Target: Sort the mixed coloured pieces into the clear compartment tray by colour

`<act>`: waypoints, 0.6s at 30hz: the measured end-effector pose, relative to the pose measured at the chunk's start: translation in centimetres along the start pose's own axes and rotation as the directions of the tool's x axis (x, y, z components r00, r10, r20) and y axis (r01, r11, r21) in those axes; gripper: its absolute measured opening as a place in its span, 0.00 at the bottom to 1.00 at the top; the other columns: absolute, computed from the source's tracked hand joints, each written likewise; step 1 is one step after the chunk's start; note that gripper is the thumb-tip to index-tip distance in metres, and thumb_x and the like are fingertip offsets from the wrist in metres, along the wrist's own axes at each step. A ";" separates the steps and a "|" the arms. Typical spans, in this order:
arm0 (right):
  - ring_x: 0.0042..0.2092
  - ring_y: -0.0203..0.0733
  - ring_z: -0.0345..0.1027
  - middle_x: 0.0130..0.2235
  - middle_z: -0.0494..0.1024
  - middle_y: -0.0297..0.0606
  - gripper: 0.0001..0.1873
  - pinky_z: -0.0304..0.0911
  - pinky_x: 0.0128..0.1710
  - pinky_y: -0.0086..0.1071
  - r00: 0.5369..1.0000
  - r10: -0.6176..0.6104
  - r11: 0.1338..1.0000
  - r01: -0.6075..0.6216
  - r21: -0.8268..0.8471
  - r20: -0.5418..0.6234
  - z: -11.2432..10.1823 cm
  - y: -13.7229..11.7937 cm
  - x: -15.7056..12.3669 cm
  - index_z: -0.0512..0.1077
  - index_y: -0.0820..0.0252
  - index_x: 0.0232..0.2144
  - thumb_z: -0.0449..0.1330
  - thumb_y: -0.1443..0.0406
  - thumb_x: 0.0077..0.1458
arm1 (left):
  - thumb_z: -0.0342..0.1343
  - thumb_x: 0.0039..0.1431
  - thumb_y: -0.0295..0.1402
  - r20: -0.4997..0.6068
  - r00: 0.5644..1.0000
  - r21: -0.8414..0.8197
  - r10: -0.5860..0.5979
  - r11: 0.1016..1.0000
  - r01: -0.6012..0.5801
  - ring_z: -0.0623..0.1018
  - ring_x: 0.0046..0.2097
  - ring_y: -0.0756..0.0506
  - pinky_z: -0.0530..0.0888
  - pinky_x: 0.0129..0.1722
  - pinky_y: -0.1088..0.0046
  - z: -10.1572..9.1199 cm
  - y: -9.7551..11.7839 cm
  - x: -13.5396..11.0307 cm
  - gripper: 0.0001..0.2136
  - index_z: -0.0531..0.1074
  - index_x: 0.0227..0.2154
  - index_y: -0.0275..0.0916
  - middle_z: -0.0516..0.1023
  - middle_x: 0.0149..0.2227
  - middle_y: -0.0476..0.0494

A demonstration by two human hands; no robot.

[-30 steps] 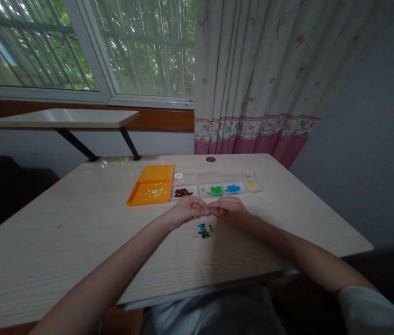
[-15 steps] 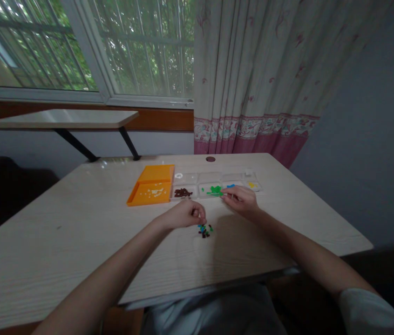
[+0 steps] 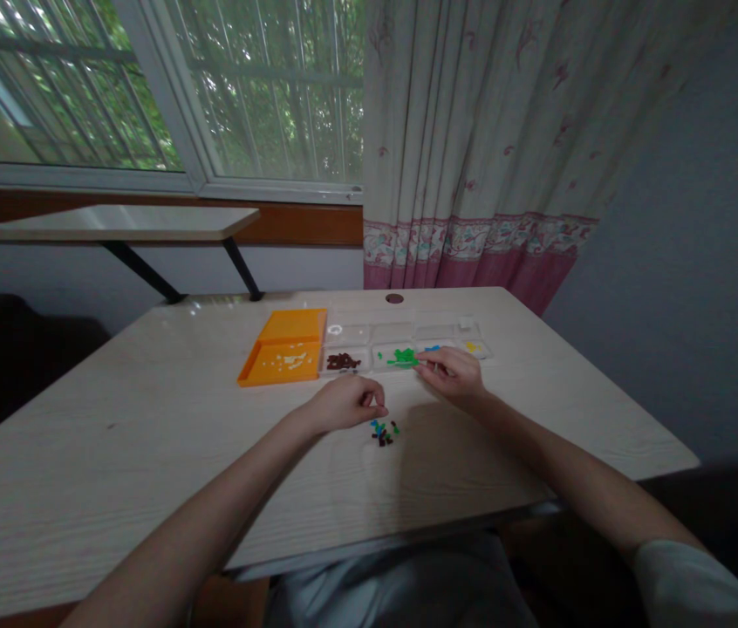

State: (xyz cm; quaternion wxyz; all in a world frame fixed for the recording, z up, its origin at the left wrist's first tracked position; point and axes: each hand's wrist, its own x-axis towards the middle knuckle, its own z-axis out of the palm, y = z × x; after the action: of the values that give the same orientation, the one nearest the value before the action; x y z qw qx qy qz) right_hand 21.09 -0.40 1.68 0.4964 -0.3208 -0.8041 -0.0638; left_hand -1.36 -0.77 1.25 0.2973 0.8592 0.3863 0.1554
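Just behind a small pile of mixed green, blue and dark brown pieces (image 3: 383, 433) on the table is my left hand (image 3: 351, 403), its fingers curled and thumb against them. Whatever it may hold is too small to make out. My right hand (image 3: 454, 373) reaches to the clear compartment box (image 3: 390, 332), thumb and fingertips pinched at the edge of the green pieces (image 3: 401, 358); what sits between them is hidden. Blue pieces (image 3: 433, 349) show partly behind that hand. Brown pieces (image 3: 343, 360) fill a compartment to the left, and yellow pieces (image 3: 473, 347) lie at the far right.
An open orange case (image 3: 291, 325) with white pieces (image 3: 290, 358) adjoins the clear box on its left. A raised shelf (image 3: 126, 223) on black legs stands at the back left of the table (image 3: 146, 453). Beyond are a window and a curtain (image 3: 474, 174).
My left hand has drawn slightly up from the small pile, and its thumb has straightened a little. My right hand has barely moved at the green pieces.
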 end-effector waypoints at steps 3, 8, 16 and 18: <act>0.23 0.31 0.61 0.23 0.72 0.34 0.09 0.58 0.26 0.26 0.996 0.080 0.997 -0.080 0.006 0.049 0.1 0.3 0.2 0.74 0.61 0.31 0.57 0.61 0.50 | 0.55 0.48 0.38 0.015 1.000 0.055 0.019 0.998 -0.020 0.63 0.21 0.53 0.55 0.21 0.81 0.0 -0.1 0.0 0.09 0.72 0.26 0.37 0.65 0.18 0.52; 0.26 0.33 0.62 0.25 0.72 0.34 0.11 0.57 0.26 0.26 0.936 0.332 0.943 -0.328 -0.051 0.120 1.1 2.0 0.6 0.74 0.60 0.33 0.56 0.60 0.50 | 0.51 0.52 0.35 -0.011 0.999 0.098 0.034 0.995 -0.033 0.65 0.22 0.52 0.57 0.22 0.80 0.1 -0.1 0.1 0.08 0.72 0.27 0.37 0.68 0.20 0.50; 0.19 0.30 0.55 0.17 0.65 0.28 0.15 0.50 0.21 0.24 0.898 0.369 0.929 -0.350 -0.120 0.240 1.6 2.6 0.4 0.74 0.58 0.37 0.56 0.57 0.50 | 0.51 0.52 0.37 -0.214 0.975 -0.067 -0.053 0.997 0.039 0.65 0.23 0.52 0.57 0.23 0.79 0.3 0.1 0.5 0.12 0.74 0.27 0.34 0.70 0.20 0.48; 0.19 0.29 0.56 0.17 0.66 0.28 0.15 0.50 0.21 0.23 0.910 0.286 0.958 -0.266 -0.106 0.299 1.7 1.6 0.0 0.74 0.58 0.35 0.56 0.56 0.50 | 0.51 0.51 0.39 -0.271 0.951 -0.211 -0.147 0.973 0.091 0.62 0.21 0.53 0.55 0.21 0.79 0.5 0.1 0.8 0.14 0.74 0.27 0.32 0.67 0.18 0.49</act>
State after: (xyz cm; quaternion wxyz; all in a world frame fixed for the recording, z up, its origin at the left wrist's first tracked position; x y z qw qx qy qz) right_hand 20.69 1.62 0.50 0.3571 -0.4528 -0.8163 0.0333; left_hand -0.52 -0.42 1.01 0.3304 0.7694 0.4593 0.2964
